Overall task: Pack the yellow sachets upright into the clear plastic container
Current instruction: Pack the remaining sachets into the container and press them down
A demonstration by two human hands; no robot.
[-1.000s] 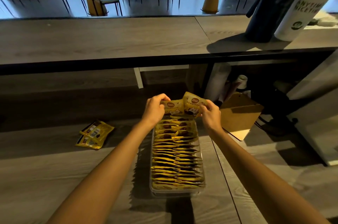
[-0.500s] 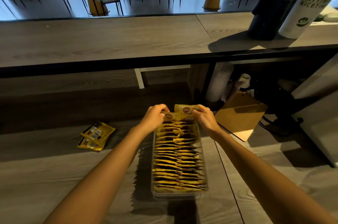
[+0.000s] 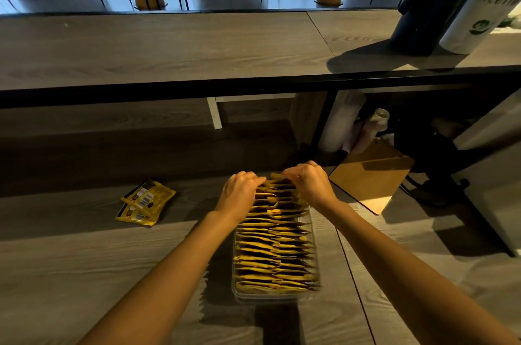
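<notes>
Both my hands are down at the far end of the container (image 3: 275, 294), left hand (image 3: 239, 193) and right hand (image 3: 311, 184) with fingers curled and fingertips pressing on the tops of the last sachets (image 3: 275, 248) there. Can't really tell if I'm pinching one or just pushing. The container is packed with sachets standing upright in a row, and a few loose sachets (image 3: 145, 202) lie flat on the surface (image 3: 84, 274) off to the left.

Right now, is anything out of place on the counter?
Yes: a few loose sachets lie flat left of the container, not yet packed. Both hands, left and right, press on the upright sachets at the far end.
</notes>
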